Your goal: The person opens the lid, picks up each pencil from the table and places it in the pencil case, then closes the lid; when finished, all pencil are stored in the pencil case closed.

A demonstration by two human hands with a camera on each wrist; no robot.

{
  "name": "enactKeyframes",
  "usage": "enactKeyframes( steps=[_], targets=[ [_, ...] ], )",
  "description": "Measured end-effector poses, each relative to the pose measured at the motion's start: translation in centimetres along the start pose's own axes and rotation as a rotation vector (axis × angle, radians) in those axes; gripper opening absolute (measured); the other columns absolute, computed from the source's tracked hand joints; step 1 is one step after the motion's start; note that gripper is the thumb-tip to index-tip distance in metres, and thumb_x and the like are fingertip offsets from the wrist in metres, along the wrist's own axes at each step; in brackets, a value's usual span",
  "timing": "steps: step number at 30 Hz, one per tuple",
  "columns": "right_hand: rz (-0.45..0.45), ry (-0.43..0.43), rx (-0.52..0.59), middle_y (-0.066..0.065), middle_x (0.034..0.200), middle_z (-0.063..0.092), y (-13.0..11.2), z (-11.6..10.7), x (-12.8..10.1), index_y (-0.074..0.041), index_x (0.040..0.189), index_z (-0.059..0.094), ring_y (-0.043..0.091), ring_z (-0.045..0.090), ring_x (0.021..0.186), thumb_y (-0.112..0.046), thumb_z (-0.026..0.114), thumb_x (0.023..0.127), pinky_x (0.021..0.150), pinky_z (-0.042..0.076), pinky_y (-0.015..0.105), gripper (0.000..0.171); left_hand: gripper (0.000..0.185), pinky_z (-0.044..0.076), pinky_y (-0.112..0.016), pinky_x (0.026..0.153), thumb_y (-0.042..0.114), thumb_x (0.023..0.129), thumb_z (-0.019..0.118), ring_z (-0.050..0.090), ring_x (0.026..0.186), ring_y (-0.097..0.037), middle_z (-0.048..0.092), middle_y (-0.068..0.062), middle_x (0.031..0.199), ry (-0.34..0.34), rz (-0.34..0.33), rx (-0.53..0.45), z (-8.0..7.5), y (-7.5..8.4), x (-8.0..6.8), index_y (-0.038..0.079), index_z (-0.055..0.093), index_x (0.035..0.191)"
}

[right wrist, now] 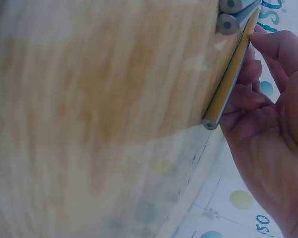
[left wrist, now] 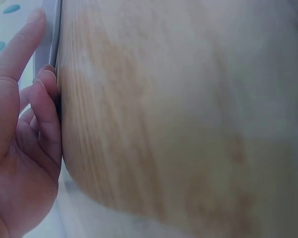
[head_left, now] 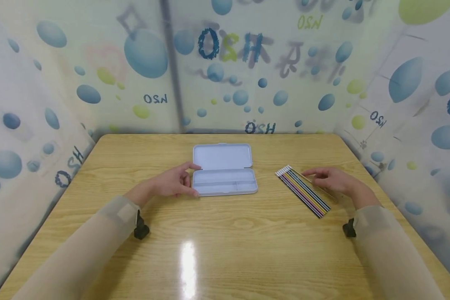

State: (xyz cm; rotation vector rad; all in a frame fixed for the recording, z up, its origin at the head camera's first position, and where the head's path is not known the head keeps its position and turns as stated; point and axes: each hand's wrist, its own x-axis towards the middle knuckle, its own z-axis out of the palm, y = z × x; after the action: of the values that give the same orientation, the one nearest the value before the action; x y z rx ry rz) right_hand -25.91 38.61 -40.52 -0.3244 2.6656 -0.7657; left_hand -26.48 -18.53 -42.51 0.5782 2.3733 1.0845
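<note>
An open pale lilac pencil case (head_left: 222,156) lies on the table with its lid folded back; the tray part has one long compartment and two shorter ones. My left hand (head_left: 172,181) holds the tray's left end, index finger near the hinge corner and thumb at the front corner. In the left wrist view the other fingers curl beside the case's edge. My right hand (head_left: 333,181) pinches a yellow pencil (right wrist: 229,79) between thumb and fingers, close over the table. Left of it lies a slanted row of striped pencils (head_left: 301,191) with white ends.
The wood-grain table (head_left: 247,250) reaches back to a curtain (head_left: 281,54) printed with blue and green drops, which also lines both sides. A bright light reflection lies on the table's front part.
</note>
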Motion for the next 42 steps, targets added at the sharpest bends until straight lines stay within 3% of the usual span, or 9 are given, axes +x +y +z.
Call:
enactKeyframes(
  steps=[8,14,23,28,31,36,42],
  targets=[
    [0.005,0.001,-0.020,0.015,0.133,0.070,-0.1,0.0,0.2,-0.018,0.153,0.065,0.027,0.062,0.114,-0.032,0.071,0.108,0.095,0.053,0.036,0.048,0.092,0.050,-0.030,0.060,0.038,0.092,0.092,0.056,0.071,-0.020,0.064,-0.006,0.094,0.007,0.010,0.009,-0.1,-0.1,-0.1,0.022,0.038,0.165],
    [0.028,0.022,-0.059,0.017,0.128,0.072,-0.2,-0.1,0.2,-0.017,0.152,0.066,0.028,0.063,0.108,-0.034,0.071,0.108,0.088,0.053,0.035,0.048,0.093,0.050,-0.030,0.060,0.037,0.092,0.092,0.056,0.071,-0.020,0.064,-0.006,0.094,0.003,0.011,-0.010,0.2,0.0,-0.2,0.021,0.038,0.165],
    [0.006,0.091,-0.122,0.015,0.115,0.076,-0.5,0.1,0.2,-0.012,0.144,0.072,0.026,0.065,0.098,-0.022,0.070,0.105,0.085,0.053,0.036,0.041,0.093,0.050,-0.029,0.059,0.037,0.092,0.092,0.056,0.069,-0.020,0.064,-0.006,0.094,0.004,0.019,-0.015,0.2,0.0,-0.4,0.022,0.037,0.166],
    [0.036,0.117,-0.139,0.019,0.120,0.075,-0.6,0.3,0.0,-0.011,0.146,0.070,0.029,0.065,0.101,-0.021,0.067,0.105,0.091,0.053,0.043,0.043,0.091,0.050,-0.029,0.060,0.037,0.093,0.091,0.055,0.071,-0.020,0.064,-0.006,0.095,0.002,0.017,-0.021,0.1,-0.1,-0.3,0.022,0.037,0.165],
    [0.035,0.138,-0.121,0.020,0.121,0.073,-0.7,0.3,-0.1,-0.010,0.148,0.068,0.029,0.063,0.100,-0.018,0.065,0.105,0.087,0.053,0.042,0.044,0.091,0.050,-0.029,0.060,0.036,0.093,0.091,0.056,0.072,-0.020,0.064,-0.006,0.095,-0.001,0.017,-0.023,0.1,-0.2,-0.2,0.022,0.038,0.165],
    [-0.028,0.202,-0.073,0.017,0.117,0.072,-1.3,0.2,-0.3,-0.007,0.145,0.069,0.026,0.062,0.097,-0.018,0.064,0.108,0.076,0.052,0.034,0.039,0.091,0.050,-0.029,0.061,0.036,0.093,0.091,0.056,0.072,-0.020,0.064,-0.006,0.095,-0.005,0.019,-0.012,0.1,-0.2,-0.1,0.023,0.038,0.166],
    [-0.127,0.233,-0.059,0.014,0.120,0.073,-3.1,0.1,0.1,-0.011,0.141,0.073,0.023,0.064,0.097,-0.025,0.064,0.112,0.077,0.054,0.034,0.033,0.089,0.050,-0.029,0.063,0.035,0.094,0.090,0.056,0.073,-0.020,0.063,-0.006,0.096,-0.004,0.012,-0.006,0.0,-0.2,-0.1,0.023,0.038,0.165]
  ],
)
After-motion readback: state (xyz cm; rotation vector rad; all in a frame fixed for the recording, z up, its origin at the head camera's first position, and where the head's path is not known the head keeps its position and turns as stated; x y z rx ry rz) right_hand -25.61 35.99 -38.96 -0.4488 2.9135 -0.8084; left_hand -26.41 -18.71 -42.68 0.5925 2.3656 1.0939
